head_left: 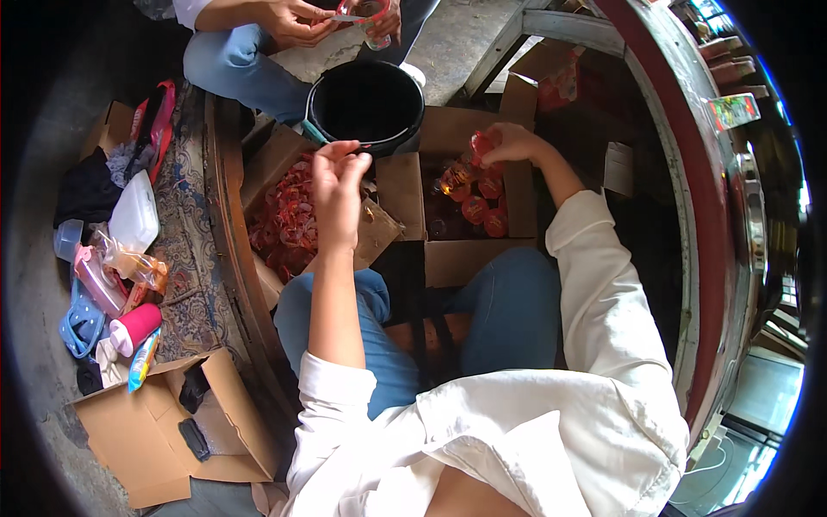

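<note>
Resting in right hand [514,144], red cup [479,146]

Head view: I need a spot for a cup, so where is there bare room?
Bare: the floor between the black bucket and wooden frame; the patterned strip between white container and brown edge. Crowded: left carton, with red pieces; right carton, with red lids.

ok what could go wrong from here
The red item seems pinched in the fingers of the right hand, so it might slip and drop onto the red-lidded containers below. The left hand appears close to the rim of the black bucket, so a careless move could bump it. The red pieces are piled loosely in their box, so some might spill if it is knocked.
</note>
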Available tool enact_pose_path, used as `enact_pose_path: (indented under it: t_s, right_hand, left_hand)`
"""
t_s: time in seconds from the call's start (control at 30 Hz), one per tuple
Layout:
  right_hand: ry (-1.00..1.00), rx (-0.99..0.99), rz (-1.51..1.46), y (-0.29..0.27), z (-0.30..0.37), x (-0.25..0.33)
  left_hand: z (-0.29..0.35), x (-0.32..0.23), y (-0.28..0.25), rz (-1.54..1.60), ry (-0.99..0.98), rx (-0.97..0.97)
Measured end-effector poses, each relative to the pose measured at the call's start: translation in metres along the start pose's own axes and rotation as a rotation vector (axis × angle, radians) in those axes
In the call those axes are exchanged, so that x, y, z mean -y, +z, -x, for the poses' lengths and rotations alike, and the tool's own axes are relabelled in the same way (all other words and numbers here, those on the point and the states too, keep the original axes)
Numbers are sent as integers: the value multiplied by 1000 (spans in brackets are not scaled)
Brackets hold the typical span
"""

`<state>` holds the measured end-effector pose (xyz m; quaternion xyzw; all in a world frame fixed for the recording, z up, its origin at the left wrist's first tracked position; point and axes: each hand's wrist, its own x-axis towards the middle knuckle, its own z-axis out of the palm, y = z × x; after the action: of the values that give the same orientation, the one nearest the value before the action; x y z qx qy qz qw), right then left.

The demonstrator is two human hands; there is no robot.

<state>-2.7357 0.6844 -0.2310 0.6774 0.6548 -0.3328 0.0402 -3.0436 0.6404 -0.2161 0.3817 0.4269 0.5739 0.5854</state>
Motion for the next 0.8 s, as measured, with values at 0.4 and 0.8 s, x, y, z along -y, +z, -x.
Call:
enact_pose_path:
  t_s: [0.4,0.8]
  right_hand:
    - [-387,-171,225,-55,82,107]
    - [-425,-205,215,-31,117,162]
  left_hand:
    - [29,2,29,-816,436,364]
    - [39,-12,34,-724,537,297]
